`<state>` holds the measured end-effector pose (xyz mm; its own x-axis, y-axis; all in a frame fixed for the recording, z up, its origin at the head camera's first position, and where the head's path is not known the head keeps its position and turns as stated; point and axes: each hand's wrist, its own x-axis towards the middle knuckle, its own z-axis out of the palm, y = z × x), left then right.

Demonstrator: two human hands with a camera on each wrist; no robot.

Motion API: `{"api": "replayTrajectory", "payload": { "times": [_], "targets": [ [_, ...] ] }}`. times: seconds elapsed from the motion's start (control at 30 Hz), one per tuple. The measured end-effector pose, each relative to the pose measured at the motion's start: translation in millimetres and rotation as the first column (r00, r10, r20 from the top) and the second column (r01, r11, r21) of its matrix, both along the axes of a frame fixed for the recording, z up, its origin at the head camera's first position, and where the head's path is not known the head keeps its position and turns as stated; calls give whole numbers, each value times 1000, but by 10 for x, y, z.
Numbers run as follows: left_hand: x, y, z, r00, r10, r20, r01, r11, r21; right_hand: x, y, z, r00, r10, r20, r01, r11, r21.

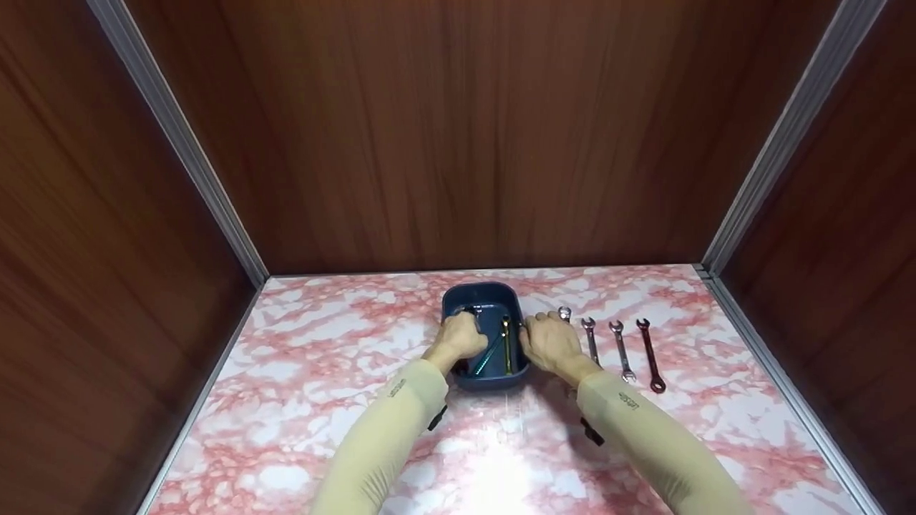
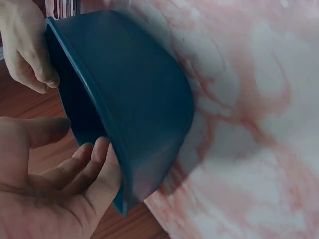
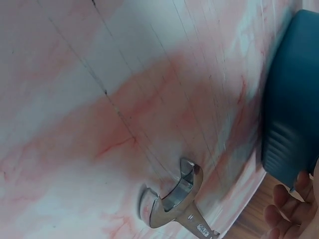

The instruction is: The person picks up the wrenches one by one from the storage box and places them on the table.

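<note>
Blue bin [image 1: 486, 385] sits between our hands, loose tools [image 1: 508, 350] inside. Left hand [image 1: 458, 337]: fingers relaxed at the rim, thumb apart, nothing visibly held. Right hand [image 1: 552, 345]: fingers bent against the opposite side; we cannot tell if it grips. We judge the step to be steadying the bin: we should press evenly from both sides, clearing the wrenches [image 1: 650, 356] beyond our right hand.

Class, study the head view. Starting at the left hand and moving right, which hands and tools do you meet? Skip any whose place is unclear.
Left hand → green tool → yellow tool → right hand → silver wrench → second silver wrench → dark red wrench.
</note>
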<state>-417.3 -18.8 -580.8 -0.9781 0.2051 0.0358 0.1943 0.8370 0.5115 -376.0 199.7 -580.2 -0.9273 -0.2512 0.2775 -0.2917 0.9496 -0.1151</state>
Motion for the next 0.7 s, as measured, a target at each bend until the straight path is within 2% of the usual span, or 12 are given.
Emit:
{"api": "replayTrajectory", "payload": {
  "times": [0.07, 0.1, 0.17, 0.23, 0.37, 0.5, 0.53, 0.63, 0.7],
  "targets": [
    [-234, 27, -289, 999, 12, 48, -13, 999, 35, 1, 0, 6, 1000, -3, 10, 3, 1000, 0],
    [-260, 58, -298, 995, 30, 96, -34, 999, 38, 2, 0, 9, 1000, -7, 15, 7, 1000, 3],
    [-457, 83, -535, 989, 36, 142, -47, 996, 75, 3, 2, 15, 999, -17, 28, 17, 1000, 3],
    [-563, 110, -650, 981, 43, 187, -61, 994, 91, 3, 4, 18, 999, -25, 42, 24, 1000, 4],
    [-590, 143, -688, 976, 55, 209, -71, 995, 72, -3, -4, 21, 998, -24, 51, 24, 1000, -3],
    [-445, 189, -571, 977, 88, 195, -95, 995, 28, -9, -5, 17, 999, -12, 41, 12, 1000, -2],
    [-311, 210, -434, 978, 105, 183, -108, 994, 7, -8, -4, 20, 999, -10, 43, 10, 1000, -2],
    [-4, 260, -97, 975, 130, 181, -126, 991, -33, -11, -4, 21, 999, -10, 50, 11, 1000, -13],
    [139, 296, 24, 981, 132, 145, -122, 990, -73, -14, -5, 17, 998, -16, 63, 17, 1000, -18]
  ]
}}
